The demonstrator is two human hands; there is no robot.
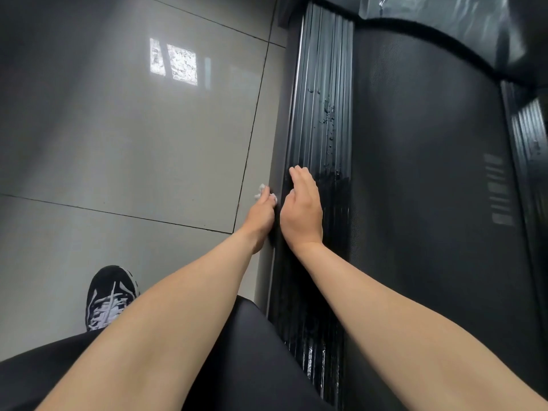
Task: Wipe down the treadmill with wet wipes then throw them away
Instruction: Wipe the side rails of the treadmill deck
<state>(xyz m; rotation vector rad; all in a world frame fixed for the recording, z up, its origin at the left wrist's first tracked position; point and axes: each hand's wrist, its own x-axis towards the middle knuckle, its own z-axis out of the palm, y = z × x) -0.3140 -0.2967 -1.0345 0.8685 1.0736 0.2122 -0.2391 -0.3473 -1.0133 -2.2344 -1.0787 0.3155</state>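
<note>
The black treadmill fills the right side, with its dark belt (pixel 424 173) and a ribbed left side rail (pixel 323 99) that shows water droplets and wet streaks. My left hand (pixel 261 216) presses a crumpled white wet wipe (pixel 262 189) against the outer side edge of the rail, with most of the wipe hidden under the fingers. My right hand (pixel 302 209) rests flat on top of the ribbed rail just beside it, fingers together and pointing forward, holding nothing.
Grey floor tiles (pixel 133 143) spread to the left with a bright window reflection. My black-and-white sneaker (pixel 111 296) stands on the floor at lower left. My dark-trousered legs (pixel 237 366) fill the bottom. The treadmill's right rail (pixel 530 134) runs along the right edge.
</note>
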